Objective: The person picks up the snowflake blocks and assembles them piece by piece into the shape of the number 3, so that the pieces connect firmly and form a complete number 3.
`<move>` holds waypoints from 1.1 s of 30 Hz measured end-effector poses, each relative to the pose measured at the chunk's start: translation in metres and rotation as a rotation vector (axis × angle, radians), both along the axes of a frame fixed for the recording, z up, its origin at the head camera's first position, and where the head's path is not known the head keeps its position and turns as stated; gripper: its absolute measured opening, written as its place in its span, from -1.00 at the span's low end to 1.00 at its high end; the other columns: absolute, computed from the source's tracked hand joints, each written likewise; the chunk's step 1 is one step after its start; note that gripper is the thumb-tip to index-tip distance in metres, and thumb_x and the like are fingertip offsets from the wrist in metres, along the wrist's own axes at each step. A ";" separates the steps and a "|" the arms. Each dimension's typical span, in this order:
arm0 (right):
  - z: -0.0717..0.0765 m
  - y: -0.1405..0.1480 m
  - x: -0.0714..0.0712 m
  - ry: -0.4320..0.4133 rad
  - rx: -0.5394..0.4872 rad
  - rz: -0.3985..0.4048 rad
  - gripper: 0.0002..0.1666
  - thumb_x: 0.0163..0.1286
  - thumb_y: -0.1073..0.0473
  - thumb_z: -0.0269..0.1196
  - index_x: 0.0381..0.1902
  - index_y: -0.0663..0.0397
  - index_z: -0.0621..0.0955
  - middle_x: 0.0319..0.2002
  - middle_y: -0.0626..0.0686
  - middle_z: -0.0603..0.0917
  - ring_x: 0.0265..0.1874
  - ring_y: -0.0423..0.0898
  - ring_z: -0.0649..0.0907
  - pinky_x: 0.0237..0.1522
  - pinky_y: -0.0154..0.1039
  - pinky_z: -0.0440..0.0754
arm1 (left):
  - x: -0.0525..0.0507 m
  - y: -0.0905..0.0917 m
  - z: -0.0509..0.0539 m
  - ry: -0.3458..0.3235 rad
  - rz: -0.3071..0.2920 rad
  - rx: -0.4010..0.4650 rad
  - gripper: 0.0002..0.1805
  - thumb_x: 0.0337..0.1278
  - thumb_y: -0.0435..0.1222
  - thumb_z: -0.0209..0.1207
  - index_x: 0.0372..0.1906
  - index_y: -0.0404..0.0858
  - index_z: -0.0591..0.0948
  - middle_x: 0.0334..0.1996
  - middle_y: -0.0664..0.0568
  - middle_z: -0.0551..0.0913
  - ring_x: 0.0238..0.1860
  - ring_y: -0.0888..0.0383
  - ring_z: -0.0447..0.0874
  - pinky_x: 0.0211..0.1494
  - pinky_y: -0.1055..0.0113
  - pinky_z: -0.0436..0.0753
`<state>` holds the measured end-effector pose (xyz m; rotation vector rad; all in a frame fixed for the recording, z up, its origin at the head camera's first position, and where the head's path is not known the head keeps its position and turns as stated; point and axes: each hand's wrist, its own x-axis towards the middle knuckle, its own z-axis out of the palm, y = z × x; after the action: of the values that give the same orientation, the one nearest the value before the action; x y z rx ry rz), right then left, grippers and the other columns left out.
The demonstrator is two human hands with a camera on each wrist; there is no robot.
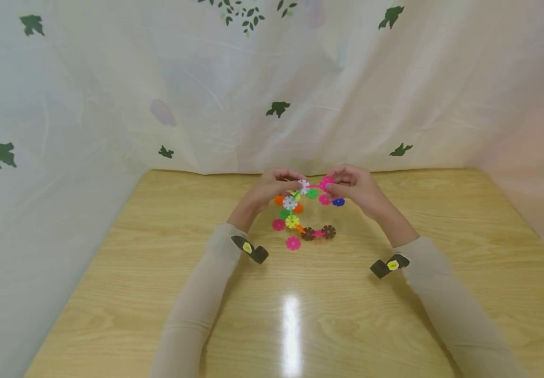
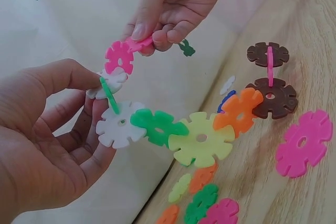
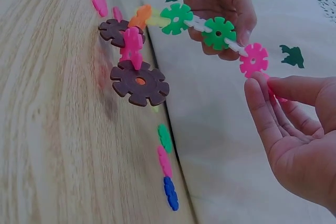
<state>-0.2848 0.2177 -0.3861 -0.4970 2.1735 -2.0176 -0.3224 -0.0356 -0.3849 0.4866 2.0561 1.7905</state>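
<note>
A curved chain of slotted flower-shaped plastic discs hangs between two hands. My left hand (image 1: 272, 186) pinches a white disc (image 2: 113, 83) near one end. At that end my right hand (image 1: 359, 189) pinches a pink disc (image 1: 327, 184), joined to another pink disc (image 2: 119, 57) beside the white one. From the left hand the chain runs through a green disc (image 3: 219, 33), a white disc (image 2: 122, 124), green, a yellow disc (image 2: 201, 139) and an orange disc (image 2: 239, 113). Its far end has two brown discs (image 3: 139, 83) with a pink one between. Fingers partly hide the held discs.
Loose discs lie on the wooden table (image 1: 158, 294): a pink disc (image 1: 292, 243) nearest me, a blue disc (image 1: 338, 201) toward the right, plus several green, orange, yellow and pink ones beneath the chain. A pale curtain (image 1: 234, 136) hangs along the table's back edge.
</note>
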 end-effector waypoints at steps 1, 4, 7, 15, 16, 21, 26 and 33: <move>0.000 0.000 0.000 -0.003 -0.013 0.007 -0.72 0.45 0.38 0.25 0.04 0.44 0.51 -0.30 -0.04 0.77 -0.34 -0.08 0.80 -0.23 -0.24 0.80 | 0.000 0.000 0.000 0.000 0.002 0.000 -0.75 0.33 -0.33 0.27 0.02 -0.37 0.70 -0.29 0.14 0.71 -0.23 0.20 0.65 -0.16 0.35 0.66; 0.000 0.001 0.000 -0.009 -0.031 0.018 -0.73 0.45 0.38 0.25 0.03 0.42 0.52 -0.30 -0.03 0.77 -0.36 -0.10 0.80 -0.27 -0.29 0.79 | 0.000 0.000 0.000 0.001 0.004 -0.003 -0.74 0.34 -0.34 0.26 0.02 -0.38 0.70 -0.28 0.13 0.71 -0.23 0.19 0.66 -0.15 0.36 0.67; 0.000 0.001 0.000 -0.013 -0.027 0.014 -0.76 0.46 0.36 0.25 0.03 0.37 0.54 -0.29 0.01 0.77 -0.36 -0.11 0.79 -0.25 -0.27 0.79 | 0.000 0.001 0.002 0.012 0.009 -0.009 -0.75 0.33 -0.33 0.27 0.02 -0.38 0.71 -0.26 0.12 0.72 -0.23 0.19 0.65 -0.15 0.37 0.67; 0.001 0.003 0.000 -0.043 -0.023 0.023 -0.81 0.45 0.34 0.27 -0.01 0.23 0.59 -0.29 0.05 0.78 -0.35 -0.09 0.79 -0.15 -0.19 0.79 | 0.000 0.000 0.003 0.023 0.008 0.005 -0.76 0.31 -0.35 0.29 -0.01 -0.39 0.72 -0.26 0.10 0.73 -0.26 0.17 0.64 -0.23 0.41 0.66; 0.001 0.003 0.001 -0.049 -0.023 0.021 -0.81 0.45 0.33 0.28 -0.02 0.20 0.59 -0.30 0.04 0.78 -0.36 -0.08 0.79 -0.16 -0.19 0.79 | 0.000 0.001 0.002 0.021 0.005 0.007 -0.76 0.31 -0.35 0.29 -0.01 -0.39 0.72 -0.28 0.10 0.73 -0.27 0.17 0.64 -0.23 0.41 0.66; 0.001 0.004 0.003 -0.067 -0.027 0.002 -0.80 0.41 0.32 0.31 -0.04 0.19 0.60 -0.34 0.01 0.79 -0.37 -0.04 0.80 -0.21 -0.20 0.80 | 0.001 0.002 0.001 0.023 0.002 0.009 -0.75 0.31 -0.34 0.29 -0.01 -0.40 0.72 -0.32 0.12 0.74 -0.28 0.18 0.65 -0.22 0.40 0.67; 0.001 0.002 0.003 -0.043 -0.024 -0.012 -0.79 0.42 0.36 0.29 -0.02 0.29 0.58 -0.37 0.03 0.79 -0.41 -0.10 0.79 -0.24 -0.19 0.80 | 0.002 0.002 0.001 0.021 -0.010 -0.020 -0.77 0.29 -0.32 0.31 -0.04 -0.35 0.74 -0.29 0.09 0.75 -0.27 0.16 0.68 -0.14 0.31 0.72; 0.001 0.000 0.004 -0.030 -0.002 -0.029 -0.80 0.42 0.34 0.30 -0.03 0.27 0.59 -0.37 0.09 0.79 -0.43 -0.11 0.79 -0.27 -0.23 0.79 | 0.002 0.004 0.001 -0.001 0.001 -0.007 -0.76 0.30 -0.34 0.31 -0.02 -0.38 0.73 -0.30 0.09 0.75 -0.26 0.16 0.71 -0.11 0.29 0.75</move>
<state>-0.2808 0.2175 -0.3849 -0.4355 2.1742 -2.0285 -0.3208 -0.0312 -0.3840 0.4820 2.0613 1.7838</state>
